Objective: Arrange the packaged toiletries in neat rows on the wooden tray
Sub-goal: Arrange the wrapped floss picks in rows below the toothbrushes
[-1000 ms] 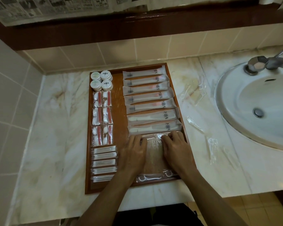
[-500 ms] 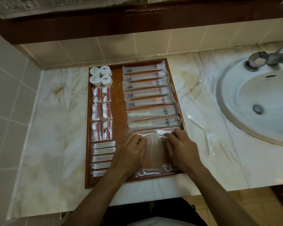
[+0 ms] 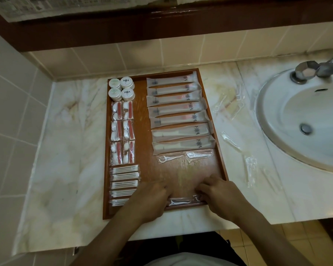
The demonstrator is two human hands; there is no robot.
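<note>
The wooden tray [image 3: 142,131] lies on the marble counter. On it are round white jars [image 3: 121,88], red-and-white cotton packs [image 3: 122,131], cotton swab packs [image 3: 124,182] and a column of long toothbrush packs [image 3: 177,114]. Two clear floss pick packets [image 3: 185,157] lie just below that column. Another clear floss packet [image 3: 183,201] lies at the tray's near edge, between my hands. My left hand [image 3: 152,196] and my right hand [image 3: 219,196] rest on the tray's near end, their bent fingertips pressing on clear wrapping. Part of that wrapping is hidden under them.
Several loose clear packets [image 3: 231,141] lie on the counter between the tray and the white sink [image 3: 306,116]. A metal faucet [image 3: 308,71] stands at the back right. A tiled wall closes the left and back sides.
Both hands have slid from the middle of the tray back to its near edge. Two floss pick packets below the toothbrush packs, covered before, are now uncovered.
</note>
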